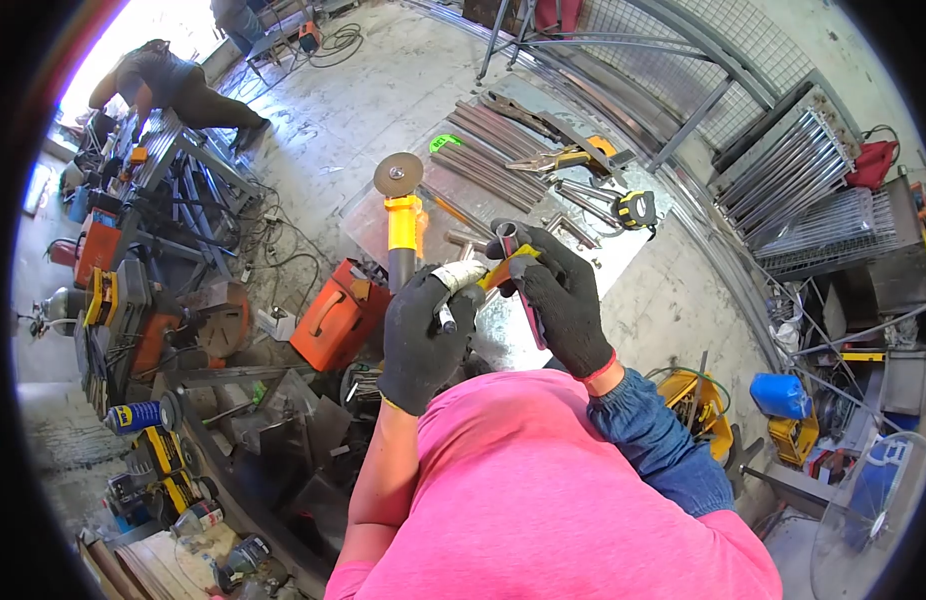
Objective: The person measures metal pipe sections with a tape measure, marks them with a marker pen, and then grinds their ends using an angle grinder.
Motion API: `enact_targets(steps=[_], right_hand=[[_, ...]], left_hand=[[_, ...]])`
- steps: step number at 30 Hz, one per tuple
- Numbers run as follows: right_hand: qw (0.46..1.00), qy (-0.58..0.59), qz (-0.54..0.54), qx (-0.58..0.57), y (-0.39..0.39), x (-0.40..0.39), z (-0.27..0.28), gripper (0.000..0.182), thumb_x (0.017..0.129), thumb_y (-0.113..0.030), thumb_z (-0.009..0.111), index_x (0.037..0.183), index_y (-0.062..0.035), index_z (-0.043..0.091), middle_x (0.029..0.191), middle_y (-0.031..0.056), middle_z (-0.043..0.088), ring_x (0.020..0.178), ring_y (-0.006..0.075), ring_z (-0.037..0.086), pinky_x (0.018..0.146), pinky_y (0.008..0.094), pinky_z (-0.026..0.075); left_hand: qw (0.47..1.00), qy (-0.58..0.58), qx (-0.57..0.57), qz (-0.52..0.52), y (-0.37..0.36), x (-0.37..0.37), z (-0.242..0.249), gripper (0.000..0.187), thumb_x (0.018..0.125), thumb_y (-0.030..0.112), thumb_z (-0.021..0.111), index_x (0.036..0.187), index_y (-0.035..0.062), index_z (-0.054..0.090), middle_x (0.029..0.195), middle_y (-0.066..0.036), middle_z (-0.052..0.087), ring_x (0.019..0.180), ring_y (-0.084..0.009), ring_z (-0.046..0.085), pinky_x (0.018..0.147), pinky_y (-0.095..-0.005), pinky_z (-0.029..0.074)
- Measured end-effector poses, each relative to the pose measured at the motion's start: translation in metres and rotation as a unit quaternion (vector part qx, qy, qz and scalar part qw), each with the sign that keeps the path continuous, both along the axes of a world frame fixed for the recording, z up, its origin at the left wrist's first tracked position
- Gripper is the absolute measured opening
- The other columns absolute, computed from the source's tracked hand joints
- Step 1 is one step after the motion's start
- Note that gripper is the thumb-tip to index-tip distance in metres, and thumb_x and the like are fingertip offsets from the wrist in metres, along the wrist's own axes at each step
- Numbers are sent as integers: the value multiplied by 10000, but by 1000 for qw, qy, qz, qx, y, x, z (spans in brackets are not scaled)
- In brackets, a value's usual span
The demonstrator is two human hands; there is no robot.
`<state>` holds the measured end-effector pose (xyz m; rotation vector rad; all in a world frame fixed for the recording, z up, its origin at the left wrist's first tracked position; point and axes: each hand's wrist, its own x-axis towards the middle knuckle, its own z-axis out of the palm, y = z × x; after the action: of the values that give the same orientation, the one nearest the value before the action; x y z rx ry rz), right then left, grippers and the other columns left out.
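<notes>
My left hand (428,335), in a black glove with white wrapping (458,275) around one finger, is closed on a slim silvery rod-like piece (446,318). Close beside it, my right hand (568,300), also gloved, grips a short metal tube (506,237) whose open end points up. A yellow strip (508,268) lies between the two hands, and a thin reddish stick (534,322) sticks out below the right fingers. Their exact kinds I cannot make out. Just beyond the left hand is a yellow angle grinder (404,225) with a cutting disc (398,175).
A metal sheet tabletop (618,262) carries several steel tubes (483,170), pliers (548,160), locking pliers (518,110) and a tape measure (638,210). An orange case (338,318) stands left. Cables (283,240) cross the floor; another person (173,85) bends over metalwork.
</notes>
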<state>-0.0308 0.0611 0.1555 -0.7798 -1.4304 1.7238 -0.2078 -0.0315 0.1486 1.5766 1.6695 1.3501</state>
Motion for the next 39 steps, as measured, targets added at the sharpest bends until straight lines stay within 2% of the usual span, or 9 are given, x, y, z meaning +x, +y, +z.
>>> enact_targets(steps=[2, 6, 7, 12, 14, 18, 23, 26, 39], right_hand=[[1000, 6, -11, 0, -1, -2, -1, 480, 1043, -169, 682, 1474, 31, 616, 1221, 111, 759, 1021, 127, 687, 876, 292, 567], [998, 22, -66, -8, -8, -13, -4, 424, 1007, -36, 718, 1423, 18, 663, 1218, 88, 758, 1028, 117, 692, 861, 269, 569], [998, 23, -65, -10, -10, -13, -4, 424, 1007, -36, 718, 1423, 18, 663, 1218, 88, 758, 1028, 117, 692, 861, 269, 569], [991, 3, -109, 82, -13, -20, -10, 419, 971, 28, 758, 1383, 9, 689, 1197, 69, 759, 1039, 120, 714, 831, 257, 584], [992, 7, -107, 72, -15, -21, -3, 420, 965, 36, 762, 1378, 11, 690, 1199, 71, 758, 1032, 123, 717, 828, 256, 586], [993, 4, -112, 40, -20, -22, 0, 413, 968, 29, 767, 1373, 20, 686, 1208, 82, 755, 1037, 137, 728, 840, 264, 598], [990, 23, -116, 78, -20, -22, 0, 403, 974, 14, 769, 1367, 30, 681, 1213, 92, 756, 1061, 150, 731, 879, 284, 611], [989, 36, -124, 73, -21, -25, 1, 396, 974, 11, 772, 1359, 32, 684, 1217, 96, 757, 1065, 151, 729, 899, 292, 614], [986, 9, -129, 110, -22, -22, 4, 363, 974, 30, 748, 1334, 38, 699, 1230, 88, 703, 1056, 148, 728, 925, 288, 602]], left_hand=[[991, 11, 124, 47, 6, -1, -11, 276, 922, -8, 687, 1191, -11, 749, 1087, -204, 766, 962, -326, 750, 822, -416, 573], [936, -184, 208, 214, 1, 7, -23, 491, 1141, 327, 444, 1408, -55, 599, 1106, -125, 695, 912, -260, 678, 864, -415, 574], [949, -210, 133, 194, -16, -4, -25, 667, 1154, 522, 380, 1442, -52, 563, 1126, -133, 708, 920, -252, 691, 854, -401, 585], [877, -452, 162, -29, -20, 0, -12, 846, 1078, 706, 486, 1414, -64, 579, 1169, -128, 718, 964, -211, 703, 842, -348, 587], [953, -247, 145, 96, -13, 18, 6, 746, 1065, 599, 626, 1409, -62, 594, 1205, -119, 721, 1031, -210, 713, 896, -335, 583], [975, -112, 191, 27, -7, 10, 12, 627, 1101, 484, 630, 1404, -65, 613, 1274, -120, 706, 1098, -194, 689, 963, -326, 550], [959, -207, 176, 81, -6, 29, 29, 356, 1032, 83, 746, 1346, -59, 655, 1213, -107, 705, 1020, -150, 675, 863, -291, 572], [954, -245, 162, 60, -6, 29, 27, 413, 1027, 135, 768, 1358, -73, 633, 1255, -145, 731, 1114, -187, 699, 979, -325, 565], [971, -125, 192, 67, 7, 24, 30, 311, 914, -29, 792, 1219, -3, 740, 1138, -122, 735, 997, -207, 716, 872, -334, 585]])
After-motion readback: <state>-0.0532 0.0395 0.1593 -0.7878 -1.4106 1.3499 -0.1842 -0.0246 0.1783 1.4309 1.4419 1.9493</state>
